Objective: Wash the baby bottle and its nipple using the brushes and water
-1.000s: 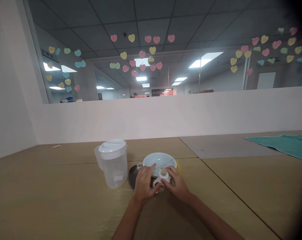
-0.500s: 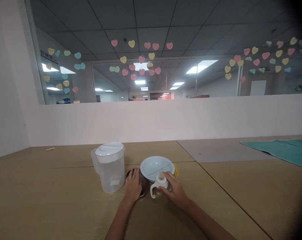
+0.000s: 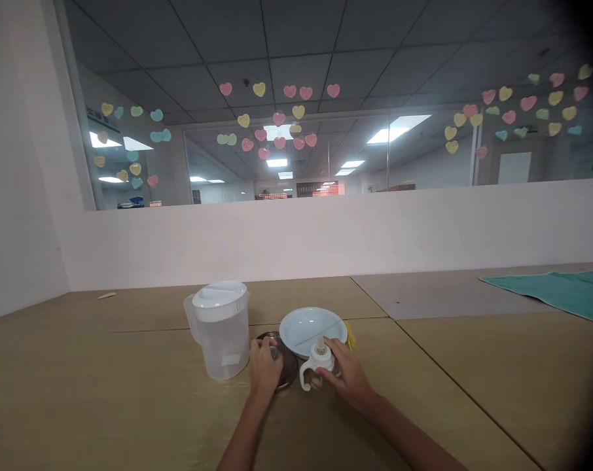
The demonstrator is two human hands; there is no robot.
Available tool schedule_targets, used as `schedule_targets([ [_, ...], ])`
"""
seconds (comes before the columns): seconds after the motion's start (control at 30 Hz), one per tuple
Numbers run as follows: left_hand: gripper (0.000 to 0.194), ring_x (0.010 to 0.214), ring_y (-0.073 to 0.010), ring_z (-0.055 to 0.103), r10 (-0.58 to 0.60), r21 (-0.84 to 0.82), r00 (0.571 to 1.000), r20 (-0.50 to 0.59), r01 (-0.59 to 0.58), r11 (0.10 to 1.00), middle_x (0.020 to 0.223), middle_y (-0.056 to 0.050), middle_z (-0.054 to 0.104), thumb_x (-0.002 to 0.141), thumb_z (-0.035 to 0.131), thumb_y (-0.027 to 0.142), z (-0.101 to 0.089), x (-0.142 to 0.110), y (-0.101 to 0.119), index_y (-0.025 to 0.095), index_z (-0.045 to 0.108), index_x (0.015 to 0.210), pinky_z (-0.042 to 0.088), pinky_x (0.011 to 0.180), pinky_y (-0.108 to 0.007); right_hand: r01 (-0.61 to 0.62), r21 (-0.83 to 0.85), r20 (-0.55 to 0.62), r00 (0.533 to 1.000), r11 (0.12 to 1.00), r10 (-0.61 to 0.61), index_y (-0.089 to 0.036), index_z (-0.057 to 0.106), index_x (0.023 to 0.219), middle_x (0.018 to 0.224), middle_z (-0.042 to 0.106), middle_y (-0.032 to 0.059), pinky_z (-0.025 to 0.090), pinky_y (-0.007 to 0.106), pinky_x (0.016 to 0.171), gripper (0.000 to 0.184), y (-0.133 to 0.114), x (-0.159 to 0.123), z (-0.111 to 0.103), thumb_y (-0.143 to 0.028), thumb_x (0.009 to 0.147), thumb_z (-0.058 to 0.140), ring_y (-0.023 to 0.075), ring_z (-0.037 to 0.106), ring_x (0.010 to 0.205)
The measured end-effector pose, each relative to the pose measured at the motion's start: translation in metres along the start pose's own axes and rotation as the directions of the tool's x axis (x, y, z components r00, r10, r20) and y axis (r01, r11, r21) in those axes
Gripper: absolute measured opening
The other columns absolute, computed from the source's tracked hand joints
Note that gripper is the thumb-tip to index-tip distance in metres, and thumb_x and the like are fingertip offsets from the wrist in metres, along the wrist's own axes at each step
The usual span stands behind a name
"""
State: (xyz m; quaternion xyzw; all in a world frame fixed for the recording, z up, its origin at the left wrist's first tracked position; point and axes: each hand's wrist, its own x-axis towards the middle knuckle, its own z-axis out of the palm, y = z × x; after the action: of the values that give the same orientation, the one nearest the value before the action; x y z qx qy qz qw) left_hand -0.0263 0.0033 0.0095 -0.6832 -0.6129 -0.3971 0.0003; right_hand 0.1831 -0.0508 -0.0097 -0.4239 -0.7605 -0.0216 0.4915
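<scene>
My left hand (image 3: 266, 367) has its fingers curled round the knob of a dark, round pot lid (image 3: 289, 369) with a shiny rim, which lies on the table. Part of the lid is hidden under the hand. My right hand (image 3: 348, 374) grips a baby bottle (image 3: 320, 360) from its right side, thumb in front and fingers behind. The bottle stands upright, with a white collar, a white side handle and a clear teat. Just behind it a white dish (image 3: 312, 328) touches or overlaps the lid's edge; I cannot tell which.
A clear plastic pitcher (image 3: 224, 340) with a white lid stands left of my left hand. Something yellow (image 3: 350, 335) peeks out behind the dish's right side. A green cloth (image 3: 566, 294) lies at the far right, and a small flat piece (image 3: 107, 296) at the back left.
My left hand's fingers, spread flat over the lid before, have drawn in round its knob. My right hand stays on the bottle. The whole view has shifted slightly.
</scene>
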Motion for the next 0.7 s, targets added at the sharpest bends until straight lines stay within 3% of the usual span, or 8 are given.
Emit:
schedule_targets([
  [0.1, 0.013, 0.092, -0.0217, 0.048, -0.006, -0.140, 0.962, -0.274, -0.034, 0.990, 0.090, -0.005, 0.044, 0.077, 0.053, 0.024, -0.013, -0.002, 0.013, 0.018, 0.052, 0.089, 0.041, 0.086, -0.037, -0.041, 0.008, -0.024, 0.999, 0.999, 0.041, -0.018, 0.042, 0.129, 0.112, 0.059, 0.0108, 0.046, 0.036, 0.086, 0.057, 0.001, -0.001, 0.001, -0.044, 0.080, 0.056, 0.0233, 0.056, 0.101],
  [0.2, 0.019, 0.090, -0.0213, 0.050, 0.035, -0.286, 0.832, -0.554, -0.229, 0.930, 0.090, -0.005, 0.045, 0.079, 0.056, 0.034, -0.024, -0.012, 0.033, 0.019, 0.048, 0.088, 0.044, 0.084, -0.037, -0.102, 0.060, -0.034, 0.994, 0.993, 0.104, -0.018, 0.040, 0.130, 0.107, 0.061, 0.0103, 0.048, 0.036, 0.083, 0.063, 0.003, -0.003, 0.004, -0.043, 0.076, 0.061, 0.0232, 0.058, 0.096],
  [0.27, 0.017, 0.092, -0.0204, 0.052, 0.136, -0.292, 0.767, -0.627, -0.393, 0.872, 0.091, -0.005, 0.046, 0.079, 0.058, 0.032, -0.025, -0.022, 0.045, 0.020, 0.047, 0.083, 0.045, 0.083, -0.037, -0.140, 0.100, -0.036, 0.989, 0.985, 0.144, -0.019, 0.041, 0.130, 0.104, 0.062, 0.0096, 0.049, 0.037, 0.082, 0.067, 0.005, -0.004, 0.007, -0.043, 0.072, 0.065, 0.0234, 0.060, 0.093],
  [0.37, 0.011, 0.100, -0.0203, 0.053, 0.336, -0.293, 0.735, -0.589, -0.582, 0.759, 0.093, -0.005, 0.045, 0.080, 0.059, 0.025, -0.016, -0.037, 0.057, 0.021, 0.049, 0.083, 0.048, 0.084, -0.036, -0.186, 0.132, -0.043, 0.980, 0.974, 0.193, -0.020, 0.039, 0.131, 0.100, 0.063, 0.0083, 0.050, 0.038, 0.082, 0.074, 0.007, -0.004, 0.011, -0.041, 0.067, 0.069, 0.0233, 0.061, 0.090],
  [0.47, 0.004, 0.104, -0.0205, 0.054, 0.492, -0.292, 0.691, -0.529, -0.693, 0.659, 0.093, -0.005, 0.047, 0.082, 0.057, 0.023, -0.007, -0.044, 0.060, 0.021, 0.053, 0.083, 0.050, 0.083, -0.036, -0.205, 0.128, -0.053, 0.976, 0.971, 0.213, -0.021, 0.037, 0.133, 0.098, 0.064, 0.0070, 0.051, 0.038, 0.080, 0.075, 0.007, -0.003, 0.013, -0.038, 0.067, 0.068, 0.0228, 0.062, 0.088],
  [0.53, 0.003, 0.105, -0.0209, 0.055, 0.527, -0.298, 0.683, -0.506, -0.712, 0.636, 0.096, -0.006, 0.049, 0.082, 0.055, 0.022, -0.003, -0.044, 0.060, 0.021, 0.055, 0.085, 0.051, 0.084, -0.035, -0.203, 0.104, -0.055, 0.976, 0.974, 0.209, -0.021, 0.037, 0.133, 0.097, 0.064, 0.0067, 0.051, 0.037, 0.077, 0.074, 0.006, -0.001, 0.013, -0.035, 0.067, 0.067, 0.0227, 0.062, 0.087],
  [0.7, 0.019, 0.115, -0.0225, 0.050, 0.578, -0.309, 0.715, -0.393, -0.695, 0.649, 0.111, -0.009, 0.052, 0.084, 0.052, 0.018, 0.001, -0.041, 0.058, 0.021, 0.055, 0.103, 0.047, 0.092, -0.036, -0.128, 0.003, -0.076, 0.989, 0.992, 0.128, -0.020, 0.037, 0.135, 0.099, 0.065, 0.0076, 0.051, 0.035, 0.076, 0.074, -0.001, 0.003, 0.011, -0.028, 0.067, 0.066, 0.0224, 0.062, 0.086],
])
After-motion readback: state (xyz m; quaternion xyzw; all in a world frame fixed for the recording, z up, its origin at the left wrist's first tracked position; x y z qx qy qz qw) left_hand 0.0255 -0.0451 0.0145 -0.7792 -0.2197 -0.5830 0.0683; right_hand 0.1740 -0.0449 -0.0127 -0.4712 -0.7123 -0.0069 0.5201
